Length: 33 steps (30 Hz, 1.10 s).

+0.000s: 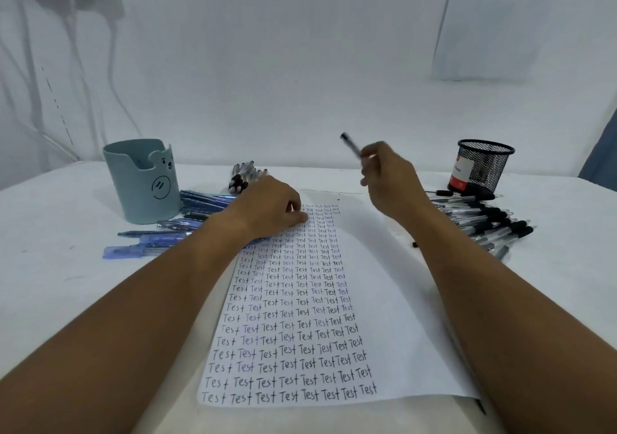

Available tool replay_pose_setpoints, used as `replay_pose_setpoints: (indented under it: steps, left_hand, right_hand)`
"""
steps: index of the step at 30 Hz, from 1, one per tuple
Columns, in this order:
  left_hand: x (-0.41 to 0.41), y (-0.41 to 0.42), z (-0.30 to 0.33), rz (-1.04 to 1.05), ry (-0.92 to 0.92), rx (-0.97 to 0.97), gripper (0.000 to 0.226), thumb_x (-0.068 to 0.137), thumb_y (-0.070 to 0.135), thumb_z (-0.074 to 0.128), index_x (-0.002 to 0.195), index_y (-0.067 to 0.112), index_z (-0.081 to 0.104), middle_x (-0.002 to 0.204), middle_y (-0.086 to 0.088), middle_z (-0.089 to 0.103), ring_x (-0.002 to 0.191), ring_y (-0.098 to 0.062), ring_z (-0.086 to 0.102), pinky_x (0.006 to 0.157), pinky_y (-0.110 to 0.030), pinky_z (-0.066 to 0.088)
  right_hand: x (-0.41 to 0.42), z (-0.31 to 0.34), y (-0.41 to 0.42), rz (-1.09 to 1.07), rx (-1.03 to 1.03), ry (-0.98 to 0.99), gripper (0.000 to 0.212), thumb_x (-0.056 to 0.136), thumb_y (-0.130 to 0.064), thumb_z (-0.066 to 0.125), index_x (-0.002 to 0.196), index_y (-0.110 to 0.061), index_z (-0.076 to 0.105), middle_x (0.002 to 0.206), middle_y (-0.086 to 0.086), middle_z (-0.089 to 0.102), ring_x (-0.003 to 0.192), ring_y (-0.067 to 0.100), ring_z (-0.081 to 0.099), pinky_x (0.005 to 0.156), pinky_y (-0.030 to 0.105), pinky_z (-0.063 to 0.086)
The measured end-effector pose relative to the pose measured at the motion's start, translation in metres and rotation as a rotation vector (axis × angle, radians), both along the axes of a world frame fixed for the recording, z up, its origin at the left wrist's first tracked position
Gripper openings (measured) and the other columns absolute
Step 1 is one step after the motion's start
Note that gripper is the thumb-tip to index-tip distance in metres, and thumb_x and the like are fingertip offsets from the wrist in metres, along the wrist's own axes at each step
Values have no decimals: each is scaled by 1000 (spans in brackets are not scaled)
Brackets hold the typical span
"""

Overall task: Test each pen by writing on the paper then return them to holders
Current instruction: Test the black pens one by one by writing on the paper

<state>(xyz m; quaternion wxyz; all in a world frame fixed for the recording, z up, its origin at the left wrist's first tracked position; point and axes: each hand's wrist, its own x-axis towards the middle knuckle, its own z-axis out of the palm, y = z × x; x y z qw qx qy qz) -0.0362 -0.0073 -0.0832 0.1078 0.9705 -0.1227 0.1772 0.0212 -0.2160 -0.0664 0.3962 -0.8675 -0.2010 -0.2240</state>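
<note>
Your white table [66,300] carries everything, and the sheet of paper [377,266] down its middle is already filled with columns of "Test", so I judge the free strip along its right side is where the next word should go. At the back left stands the pale blue bear holder [142,183] with blue pens [157,235] lying loose beside it; at the back right stands the black mesh holder [484,165] next to a heap of clear pens with black caps [487,225], and a third bunch of pens [245,175] lies at the top of the sheet. Your left hand [270,208] rests on the paper's upper left edge, fingers curled under; whether it grips anything I cannot tell. Keep it pressing there so the sheet stays flat. Your right hand [389,175] is raised above the paper, fingers closed round a pen [350,145] that points up and away. Turn the tip down, write briefly, then drop it in the matching holder.
</note>
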Motion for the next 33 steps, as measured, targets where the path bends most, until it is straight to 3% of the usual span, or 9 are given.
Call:
replay_pose_setpoints:
  steps: [3, 9, 17, 20, 23, 26, 28, 31, 33]
  left_hand:
    - [0, -2, 0, -17, 39, 16, 33, 90, 45, 62, 100, 15, 73, 93, 2, 70, 83, -12, 61, 72, -24, 44]
    - [-2, -2, 0, -35, 38, 47, 35, 91, 46, 60, 98, 16, 75, 92, 3, 70, 80, -9, 59, 74, -26, 44]
    - [-2, -2, 0, -37, 51, 46, 34, 91, 46, 60, 100, 17, 75, 93, 4, 70, 81, -9, 59, 74, -26, 44]
    - [-2, -1, 0, -47, 61, 35, 33, 91, 46, 60, 99, 17, 75, 88, 6, 68, 79, -7, 58, 75, -26, 46]
    - [-3, -2, 1, -55, 68, 37, 31, 91, 45, 61, 99, 19, 75, 82, 10, 63, 79, -6, 57, 76, -27, 47]
    - [-3, -1, 1, -58, 78, 38, 30, 91, 45, 60, 100, 20, 75, 83, 9, 61, 82, -7, 57, 78, -28, 47]
    - [-3, -2, 2, -58, 86, 34, 31, 91, 44, 60, 101, 19, 74, 86, 8, 62, 84, -9, 57, 80, -30, 48]
    - [-4, -3, 2, -52, 100, 27, 32, 91, 44, 61, 103, 17, 74, 97, 4, 66, 92, -12, 59, 85, -31, 48]
    - [-5, -4, 2, -47, 108, 19, 33, 92, 42, 60, 105, 15, 73, 102, 2, 68, 95, -13, 60, 88, -33, 49]
  right_hand:
    - [-9, 8, 3, 171, 572, 265, 33, 101, -10, 33, 127, -22, 49, 83, 3, 49, 51, 14, 44, 44, 21, 36]
    - [-11, 13, -4, 221, 1003, 597, 54, 92, -7, 39, 130, -43, 51, 70, 0, 24, 63, 18, 13, 40, 22, 13]
    - [-10, 14, -5, 178, 1094, 583, 41, 91, -1, 41, 123, -25, 49, 61, 0, 37, 44, 12, 22, 38, 21, 19]
    - [-8, 9, -2, 272, 1147, 586, 26, 97, 3, 40, 118, -12, 42, 73, 11, 54, 49, 16, 39, 44, 24, 40]
    - [-7, 0, 1, 234, 894, 532, 12, 104, -18, 43, 102, -8, 49, 86, 9, 69, 67, 20, 56, 61, 29, 52]
    - [-8, -6, 5, 188, 642, 455, 25, 106, -33, 36, 93, -13, 44, 76, 6, 72, 54, 18, 48, 51, 26, 38]
    - [-8, -9, 9, 204, 637, 484, 24, 106, -34, 33, 94, -14, 36, 75, 12, 70, 51, 22, 53, 48, 29, 45]
    - [-9, -14, 14, 233, 660, 552, 15, 103, -18, 46, 105, -14, 32, 82, 18, 65, 55, 26, 58, 55, 35, 56]
    - [-7, -20, 13, 251, 622, 585, 30, 96, -1, 56, 105, -15, 32, 88, 22, 59, 59, 25, 56, 55, 33, 53]
